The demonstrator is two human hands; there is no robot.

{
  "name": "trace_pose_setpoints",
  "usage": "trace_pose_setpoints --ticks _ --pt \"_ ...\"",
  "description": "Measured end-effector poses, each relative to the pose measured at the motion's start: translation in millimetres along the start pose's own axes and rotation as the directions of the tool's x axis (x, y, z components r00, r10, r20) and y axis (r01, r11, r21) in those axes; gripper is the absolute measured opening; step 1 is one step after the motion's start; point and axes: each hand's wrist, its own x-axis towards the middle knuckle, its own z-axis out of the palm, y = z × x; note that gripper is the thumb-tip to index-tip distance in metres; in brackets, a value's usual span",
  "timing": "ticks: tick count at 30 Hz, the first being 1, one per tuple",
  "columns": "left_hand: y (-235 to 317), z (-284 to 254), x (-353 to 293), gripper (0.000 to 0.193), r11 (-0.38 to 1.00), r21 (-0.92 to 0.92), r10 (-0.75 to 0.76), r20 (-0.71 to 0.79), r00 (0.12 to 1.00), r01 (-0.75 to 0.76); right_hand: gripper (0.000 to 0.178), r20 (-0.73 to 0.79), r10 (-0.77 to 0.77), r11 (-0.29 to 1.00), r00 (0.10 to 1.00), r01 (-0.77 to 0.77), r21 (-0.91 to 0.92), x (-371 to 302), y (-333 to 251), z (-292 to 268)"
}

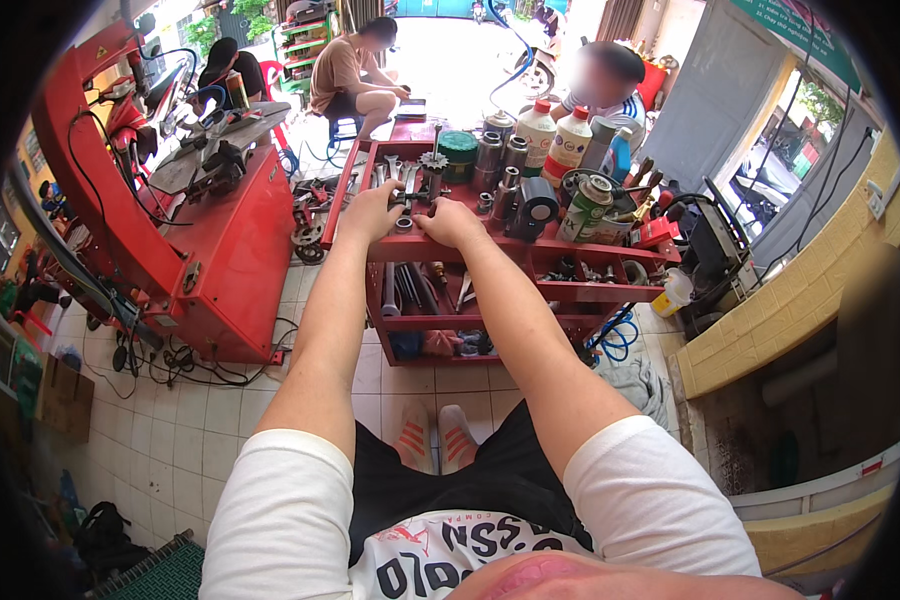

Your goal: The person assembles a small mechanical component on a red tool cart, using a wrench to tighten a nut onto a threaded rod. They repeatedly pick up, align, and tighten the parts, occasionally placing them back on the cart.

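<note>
Both my arms reach forward to the top tray of a red tool cart (355,160). My left hand (372,212) is curled over the tray's near left part, finger and thumb bent inward. My right hand (454,222) is closed beside it, thumb toward the left hand. What either hand grips is too small to make out. A short metal socket (403,226) stands between the hands at the near edge. Just beyond them rises an upright shaft with a toothed metal wheel (433,161). Several wrenches (394,168) lie behind my left hand.
Right of my hands crowd metal sockets (488,158), a green tin (459,150), red-capped bottles (570,140) and a spray can (587,208). A red machine (240,250) stands left, its cables on the floor. One person (345,75) sits ahead; another (610,85) is behind the bottles.
</note>
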Motion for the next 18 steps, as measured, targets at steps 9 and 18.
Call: trace_pose_setpoints --ticks 9,18 --pt "1.4 -0.6 -1.6 0.040 1.000 0.012 -0.002 -0.015 1.000 0.003 0.058 0.070 0.022 0.999 0.997 -0.020 -0.031 5.1 0.9 1.0" --pt "4.0 -0.9 -2.1 0.041 1.000 0.009 -0.001 -0.037 0.999 0.001 0.057 0.069 0.012 0.999 0.998 -0.009 -0.044 8.5 4.3 3.7"
